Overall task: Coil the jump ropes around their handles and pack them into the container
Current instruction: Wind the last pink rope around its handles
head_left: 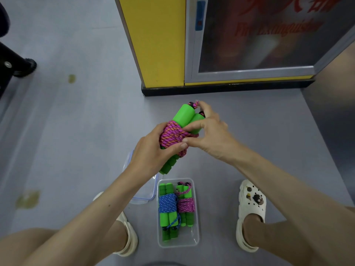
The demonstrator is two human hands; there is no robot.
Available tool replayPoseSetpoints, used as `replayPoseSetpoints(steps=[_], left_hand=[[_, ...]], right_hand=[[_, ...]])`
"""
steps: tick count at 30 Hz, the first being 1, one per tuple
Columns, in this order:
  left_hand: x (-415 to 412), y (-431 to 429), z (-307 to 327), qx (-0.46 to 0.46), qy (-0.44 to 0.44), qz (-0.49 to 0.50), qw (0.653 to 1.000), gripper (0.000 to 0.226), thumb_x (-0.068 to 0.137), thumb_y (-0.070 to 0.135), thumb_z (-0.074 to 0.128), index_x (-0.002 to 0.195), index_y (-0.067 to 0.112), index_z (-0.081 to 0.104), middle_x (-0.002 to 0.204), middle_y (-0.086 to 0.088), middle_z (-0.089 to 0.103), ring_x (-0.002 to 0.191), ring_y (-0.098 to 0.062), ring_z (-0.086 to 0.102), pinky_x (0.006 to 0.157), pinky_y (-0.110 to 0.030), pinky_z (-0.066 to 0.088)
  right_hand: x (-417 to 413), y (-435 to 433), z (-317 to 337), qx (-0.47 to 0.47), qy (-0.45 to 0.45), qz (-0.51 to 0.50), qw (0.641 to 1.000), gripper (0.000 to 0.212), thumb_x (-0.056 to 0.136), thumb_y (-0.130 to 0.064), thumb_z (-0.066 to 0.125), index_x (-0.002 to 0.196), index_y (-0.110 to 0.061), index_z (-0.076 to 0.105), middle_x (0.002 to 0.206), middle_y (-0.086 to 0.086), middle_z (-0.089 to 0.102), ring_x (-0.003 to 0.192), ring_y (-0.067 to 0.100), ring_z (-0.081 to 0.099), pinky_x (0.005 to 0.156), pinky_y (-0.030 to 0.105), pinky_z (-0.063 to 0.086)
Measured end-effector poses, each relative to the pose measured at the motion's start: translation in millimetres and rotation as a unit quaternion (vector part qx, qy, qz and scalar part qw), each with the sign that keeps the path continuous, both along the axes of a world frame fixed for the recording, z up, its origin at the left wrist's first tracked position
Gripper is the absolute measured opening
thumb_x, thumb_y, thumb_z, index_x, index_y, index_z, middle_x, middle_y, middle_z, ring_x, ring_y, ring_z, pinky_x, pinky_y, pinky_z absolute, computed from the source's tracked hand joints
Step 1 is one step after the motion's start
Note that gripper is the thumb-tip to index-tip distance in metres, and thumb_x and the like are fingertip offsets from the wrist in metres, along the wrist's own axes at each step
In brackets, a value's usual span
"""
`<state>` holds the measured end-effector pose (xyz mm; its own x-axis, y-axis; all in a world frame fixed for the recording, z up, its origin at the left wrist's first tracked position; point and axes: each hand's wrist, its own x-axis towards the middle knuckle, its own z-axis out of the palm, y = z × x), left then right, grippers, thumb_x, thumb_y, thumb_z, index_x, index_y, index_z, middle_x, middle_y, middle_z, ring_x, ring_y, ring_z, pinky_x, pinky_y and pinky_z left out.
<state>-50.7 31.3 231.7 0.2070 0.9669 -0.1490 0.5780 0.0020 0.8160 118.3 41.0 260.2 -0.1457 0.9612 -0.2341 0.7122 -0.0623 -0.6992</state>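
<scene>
The left hand (153,152) wraps around the pink rope (172,136) wound on two green handles (182,116). The right hand (207,131) pinches the rope by the top. The handles lie side by side, slanting up and away to the right. Below, on the gray floor (76,131), a clear container (195,223) holds a blue-roped bundle (167,205) and a pink one (186,205), both pointing away. A clear lid (143,196) lies beside it.

L hand (151,152) grips pink-roped handles (182,116); R hand (207,131) pinches rope (172,135).
</scene>
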Motion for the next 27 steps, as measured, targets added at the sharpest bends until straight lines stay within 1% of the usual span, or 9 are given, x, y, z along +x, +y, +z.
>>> replayPoseSetpoints(steps=[5, 8, 10, 14, 17, 19, 21, 24, 27], left_hand=[[1.4, -1.8, -2.3, 0.007, 0.016, -0.012, 1.0, 0.074, 0.067, 0.066, 0.059, 0.128, 0.025, 0.053, 0.097, 0.01, 0.066, 0.085, -0.006, 0.064, 0.072, -0.028, 0.056], [2.9, -2.2, -3.0, 0.016, 0.033, -0.006, 0.999, 0.061, 0.08, 0.063, 0.06, 0.127, 0.024, 0.054, 0.096, 0.008, 0.066, 0.083, -0.008, 0.063, 0.07, -0.025, 0.054], [3.0, -1.3, -2.7, 0.02, 0.044, -0.001, 0.999, 0.058, 0.078, 0.059, 0.056, 0.125, 0.026, 0.055, 0.094, 0.008, 0.066, 0.083, -0.009, 0.063, 0.07, -0.027, 0.054], [0.7, 2.8, -1.8, -0.005, 0.032, 0.003, 0.999, 0.054, 0.071, 0.059, 0.054, 0.118, 0.032, 0.054, 0.087, 0.011, 0.066, 0.079, -0.01, 0.065, 0.072, -0.037, 0.056], [0.1, 7.0, -2.1, -0.041, 0.032, 0.014, 0.999, 0.055, 0.06, 0.061, 0.051, 0.109, 0.037, 0.052, 0.081, 0.01, 0.067, 0.075, -0.013, 0.066, 0.072, -0.042, 0.057], [2.1, 7.5, -1.7, -0.073, 0.028, 0.027, 0.997, 0.053, 0.056, 0.056, 0.051, 0.105, 0.035, 0.052, 0.078, 0.007, 0.068, 0.073, -0.014, 0.067, 0.073, -0.043, 0.057], [5.3, 6.1, -1.0, -0.11, -0.008, 0.045, 0.993, 0.054, 0.054, 0.053, 0.052, 0.103, 0.03, 0.053, 0.08, 0.001, 0.069, 0.073, -0.017, 0.068, 0.073, -0.043, 0.058], [8.7, 1.9, -1.9, -0.11, -0.038, 0.069, 0.991, 0.045, 0.062, 0.045, 0.056, 0.102, 0.026, 0.052, 0.081, -0.004, 0.07, 0.072, -0.02, 0.07, 0.071, -0.045, 0.058], [8.2, -1.1, -4.3, -0.092, -0.006, 0.077, 0.993, 0.04, 0.068, 0.044, 0.054, 0.105, 0.028, 0.05, 0.08, 0.001, 0.07, 0.072, -0.018, 0.069, 0.071, -0.045, 0.057]], right_hand=[[1.4, -0.5, 2.3, -0.024, -0.005, 0.005, 1.0, 0.021, 0.077, -0.029, 0.077, 0.096, -0.026, 0.069, 0.153, -0.003, 0.017, 0.137, 0.017, 0.016, 0.11, 0.034, 0.013], [1.3, -1.4, 0.0, -0.025, -0.026, 0.014, 0.999, 0.017, 0.077, -0.029, 0.076, 0.087, -0.029, 0.062, 0.146, 0.0, 0.022, 0.132, 0.02, 0.018, 0.106, 0.031, 0.016], [-0.6, -1.6, -2.8, -0.022, -0.051, 0.016, 0.998, 0.019, 0.077, -0.03, 0.076, 0.082, -0.029, 0.058, 0.141, 0.003, 0.024, 0.131, 0.021, 0.019, 0.103, 0.029, 0.017], [-5.7, -0.8, -5.1, 0.024, -0.08, -0.004, 0.996, 0.018, 0.076, -0.032, 0.076, 0.089, -0.024, 0.067, 0.14, 0.003, 0.025, 0.13, 0.021, 0.019, 0.1, 0.027, 0.016], [-8.5, -3.1, -7.6, 0.054, -0.088, -0.015, 0.995, 0.018, 0.075, -0.032, 0.075, 0.089, -0.022, 0.069, 0.137, 0.004, 0.028, 0.128, 0.021, 0.022, 0.099, 0.028, 0.018], [-11.1, -4.1, -9.9, 0.068, -0.086, -0.012, 0.994, 0.016, 0.075, -0.031, 0.074, 0.086, -0.022, 0.07, 0.136, 0.004, 0.031, 0.127, 0.021, 0.024, 0.095, 0.027, 0.018], [-12.8, -3.8, -11.3, 0.084, -0.085, -0.011, 0.993, 0.013, 0.073, -0.03, 0.072, 0.082, -0.021, 0.07, 0.134, 0.004, 0.035, 0.124, 0.021, 0.028, 0.088, 0.025, 0.017], [-12.0, -1.1, -13.4, 0.12, -0.096, 0.0, 0.988, 0.012, 0.074, -0.027, 0.071, 0.081, -0.018, 0.068, 0.133, 0.006, 0.039, 0.122, 0.023, 0.031, 0.085, 0.025, 0.015], [-12.2, -1.2, -15.7, 0.125, -0.124, 0.034, 0.984, 0.016, 0.078, -0.028, 0.068, 0.089, -0.017, 0.067, 0.137, 0.008, 0.036, 0.126, 0.025, 0.029, 0.092, 0.028, 0.017]])
